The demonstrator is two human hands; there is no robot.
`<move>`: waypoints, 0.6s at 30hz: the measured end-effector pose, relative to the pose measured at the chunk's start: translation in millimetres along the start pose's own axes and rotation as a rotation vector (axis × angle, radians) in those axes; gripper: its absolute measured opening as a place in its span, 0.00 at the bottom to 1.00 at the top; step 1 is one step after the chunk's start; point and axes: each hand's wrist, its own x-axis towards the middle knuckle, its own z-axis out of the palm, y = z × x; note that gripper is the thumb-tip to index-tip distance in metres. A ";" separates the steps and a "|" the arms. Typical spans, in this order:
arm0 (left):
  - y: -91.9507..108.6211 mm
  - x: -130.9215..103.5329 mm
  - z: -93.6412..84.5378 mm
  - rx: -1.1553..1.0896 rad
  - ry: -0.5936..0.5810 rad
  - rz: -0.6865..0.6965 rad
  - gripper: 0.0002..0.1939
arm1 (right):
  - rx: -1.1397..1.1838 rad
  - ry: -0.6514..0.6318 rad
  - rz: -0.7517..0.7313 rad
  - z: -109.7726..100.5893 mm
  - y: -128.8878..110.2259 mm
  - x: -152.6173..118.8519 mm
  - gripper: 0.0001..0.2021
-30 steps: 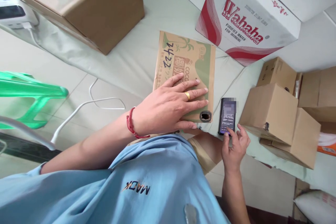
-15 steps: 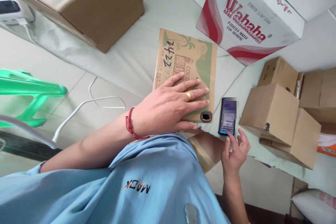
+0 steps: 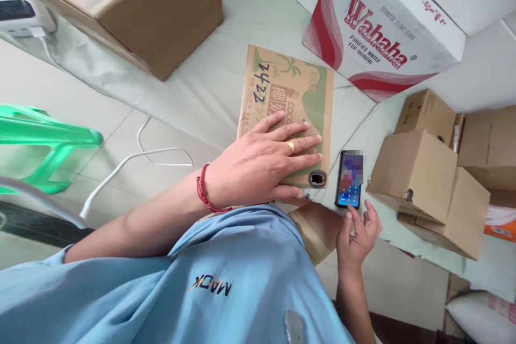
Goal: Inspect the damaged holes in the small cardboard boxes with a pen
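Observation:
My left hand (image 3: 270,158), with a gold ring and a red cord bracelet, lies flat with fingers spread on a brown printed cardboard piece (image 3: 310,83). That cardboard has handwritten digits at its upper left and a dark-edged hole at its lower right corner. To its right, a black phone (image 3: 349,178) lies face up on the cloth with its screen lit, partly blurred out. My right hand (image 3: 358,231) is at the phone's lower edge, fingers apart and holding nothing; a fingertip touches or nearly touches the bottom of the screen.
A large brown box (image 3: 161,21) stands at the upper left of the pale green cloth (image 3: 193,91), a Wahaha carton (image 3: 379,27) at the upper right. Several small boxes (image 3: 415,172) sit at the right. A green stool (image 3: 48,145) and white cable (image 3: 116,172) are at the left.
The phone screen now shows a keypad-like display instead of lines of text. My right hand has shifted slightly left. My left hand still rests on the cardboard.

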 end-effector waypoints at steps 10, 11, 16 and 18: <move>-2.9 -4.8 1.9 -0.059 0.253 0.057 0.20 | 0.100 0.069 0.047 0.8 -14.0 4.6 0.13; -2.7 -7.9 1.4 -0.083 0.348 0.052 0.16 | 0.123 0.075 0.056 -0.2 -18.1 7.3 0.13; -2.9 -33.8 8.0 -0.097 0.759 -0.128 0.12 | 0.278 0.062 0.091 -5.2 -40.3 19.4 0.11; -6.2 -46.4 18.9 -0.129 0.855 -0.290 0.13 | 0.340 0.010 0.104 -4.6 -47.5 22.9 0.10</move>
